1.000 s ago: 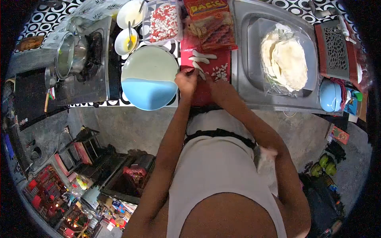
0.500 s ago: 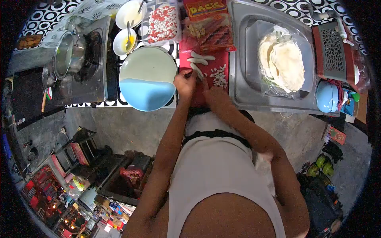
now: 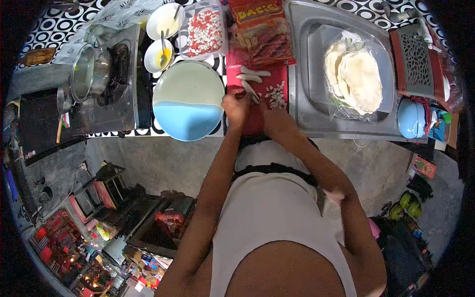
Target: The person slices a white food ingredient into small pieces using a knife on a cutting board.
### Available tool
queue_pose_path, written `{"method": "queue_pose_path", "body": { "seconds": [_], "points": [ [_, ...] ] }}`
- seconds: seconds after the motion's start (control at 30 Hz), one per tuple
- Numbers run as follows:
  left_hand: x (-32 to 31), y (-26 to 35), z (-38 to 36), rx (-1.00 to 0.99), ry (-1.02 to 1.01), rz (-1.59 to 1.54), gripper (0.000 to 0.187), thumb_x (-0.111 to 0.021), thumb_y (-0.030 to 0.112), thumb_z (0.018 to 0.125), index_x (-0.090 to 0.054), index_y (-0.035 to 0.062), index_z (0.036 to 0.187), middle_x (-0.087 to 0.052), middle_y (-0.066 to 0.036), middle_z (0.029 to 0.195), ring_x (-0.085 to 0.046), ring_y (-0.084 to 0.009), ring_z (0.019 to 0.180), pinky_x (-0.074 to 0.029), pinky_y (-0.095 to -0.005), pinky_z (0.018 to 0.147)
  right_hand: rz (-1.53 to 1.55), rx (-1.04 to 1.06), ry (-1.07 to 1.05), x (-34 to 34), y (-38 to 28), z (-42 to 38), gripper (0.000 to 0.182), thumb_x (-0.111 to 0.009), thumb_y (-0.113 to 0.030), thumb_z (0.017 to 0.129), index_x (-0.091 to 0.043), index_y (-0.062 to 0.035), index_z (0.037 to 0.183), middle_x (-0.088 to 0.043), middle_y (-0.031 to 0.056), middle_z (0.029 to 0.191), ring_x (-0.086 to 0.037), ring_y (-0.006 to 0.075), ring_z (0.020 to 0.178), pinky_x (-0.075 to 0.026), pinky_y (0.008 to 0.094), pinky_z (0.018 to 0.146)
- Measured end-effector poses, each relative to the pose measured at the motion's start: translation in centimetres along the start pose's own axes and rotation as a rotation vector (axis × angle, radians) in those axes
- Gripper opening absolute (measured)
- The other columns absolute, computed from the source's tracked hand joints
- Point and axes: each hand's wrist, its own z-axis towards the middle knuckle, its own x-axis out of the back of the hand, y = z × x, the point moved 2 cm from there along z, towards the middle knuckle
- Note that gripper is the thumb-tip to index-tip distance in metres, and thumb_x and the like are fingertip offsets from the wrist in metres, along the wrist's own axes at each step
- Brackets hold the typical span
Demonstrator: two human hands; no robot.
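My left hand is closed at the left side of a red cutting board, its fingertips on a slim white strip of food. My right hand is closed over the lower right part of the board. What it grips is hidden under the fingers. More pale strips lie just above my left hand. A scatter of small white diced pieces sits on the board above my right hand.
Left of the board stands a pale round tub. Behind it are two bowls with spoons and a container of red and white bits. A red food packet covers the board's far end. Flatbreads in plastic rest in the sink.
The whole view has shifted slightly to the right. My right hand sits a little lower and farther from my left hand. The left still holds the strip.
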Motion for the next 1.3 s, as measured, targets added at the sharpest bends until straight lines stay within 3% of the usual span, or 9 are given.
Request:
{"method": "queue_pose_path", "body": {
  "seconds": [0.13,0.43,0.53,0.63,0.83,1.03,1.13,1.23,1.3],
  "points": [
    [-0.2,-0.5,0.1,0.031,0.007,0.063,0.024,-0.073,0.015,0.067,-0.066,-0.0024,0.082,-0.067,-0.014,0.072,-0.065,-0.0186,0.065,-0.051,-0.0303,0.063,-0.013,0.071,0.081,-0.1,0.1,-1.0,0.043,-0.041,-0.005,0.083,-0.035,0.0122,0.123,-0.061,0.0246,0.075,-0.063,0.0373,0.070,-0.053,0.0433,0.058],
    [-0.7,-0.7,0.1,-0.052,0.057,0.010,0.022,-0.072,0.014,0.069,-0.065,-0.0021,0.082,-0.066,-0.016,0.072,-0.065,-0.0216,0.065,-0.050,-0.0312,0.063,-0.016,0.029,-0.077,-0.3,0.5,-0.4,0.057,-0.043,-0.002,0.082,-0.021,0.0087,0.133,-0.061,0.0235,0.072,-0.063,0.0355,0.068,-0.053,0.0437,0.059],
    [-0.5,-0.8,-0.1,-0.080,0.072,0.017,0.022,-0.071,0.014,0.069,-0.064,-0.0023,0.082,-0.066,-0.015,0.072,-0.065,-0.0206,0.065,-0.050,-0.0312,0.063,-0.022,0.055,0.018,-1.2,1.0,-0.3,0.060,-0.045,-0.005,0.082,-0.020,0.0059,0.135,-0.061,0.0239,0.073,-0.063,0.0362,0.069,-0.053,0.0459,0.060],
    [-0.6,-0.7,-0.3,-0.059,0.065,0.019,0.022,-0.071,0.014,0.069,-0.064,-0.0026,0.082,-0.066,-0.015,0.071,-0.065,-0.0199,0.065,-0.050,-0.0312,0.063,0.069,-0.019,-0.116,-0.4,1.2,-0.7,0.072,-0.052,-0.007,0.074,-0.017,0.0035,0.136,-0.059,0.0242,0.071,-0.061,0.0392,0.067,-0.050,0.0470,0.060],
    [-0.6,0.2,-0.1,-0.040,0.038,0.014,0.021,-0.070,0.014,0.070,-0.064,-0.0028,0.082,-0.066,-0.014,0.071,-0.065,-0.0188,0.065,-0.050,-0.0308,0.062,0.291,-0.090,0.146,-2.5,1.6,-2.0,0.046,-0.050,-0.010,0.078,-0.035,0.0095,0.118,-0.059,0.0252,0.069,-0.061,0.0405,0.067,-0.049,0.0493,0.059],
    [0.3,-0.1,-1.9,-0.084,-0.008,0.096,0.023,-0.070,0.014,0.069,-0.065,-0.0030,0.084,-0.066,-0.014,0.072,-0.065,-0.0182,0.065,-0.051,-0.0306,0.062,0.173,-0.085,0.177,-3.4,0.6,-3.9,0.023,-0.045,-0.009,0.082,-0.041,0.0043,0.100,-0.059,0.0262,0.070,-0.062,0.0409,0.067,-0.049,0.0502,0.061],
    [0.0,-0.2,-3.0,-0.051,-0.026,0.049,0.024,-0.070,0.014,0.069,-0.065,-0.0029,0.086,-0.067,-0.014,0.072,-0.065,-0.0180,0.065,-0.051,-0.0306,0.062,0.246,-0.190,0.072,-3.7,0.6,-4.4,0.018,-0.045,-0.009,0.082,-0.041,0.0026,0.095,-0.060,0.0259,0.069,-0.062,0.0414,0.068,-0.049,0.0510,0.062],
    [0.2,0.1,-3.3,-0.024,-0.067,0.084,0.024,-0.070,0.013,0.069,-0.065,-0.0026,0.087,-0.067,-0.014,0.073,-0.065,-0.0183,0.066,-0.051,-0.0307,0.062,0.086,-0.101,0.163,-4.9,0.4,-5.1,0.038,-0.042,-0.009,0.081,-0.042,0.0132,0.111,-0.060,0.0234,0.071,-0.062,0.0380,0.064,-0.050,0.0486,0.056],
    [0.2,0.0,-3.3,-0.026,-0.085,0.127,0.024,-0.070,0.012,0.069,-0.064,-0.0022,0.088,-0.067,-0.014,0.074,-0.065,-0.0190,0.066,-0.051,-0.0310,0.062,0.155,-0.164,0.093,-5.0,0.4,-4.6,0.036,-0.041,-0.009,0.082,-0.043,0.0136,0.109,-0.061,0.0234,0.071,-0.062,0.0383,0.064,-0.051,0.0487,0.056]
  ]
}}
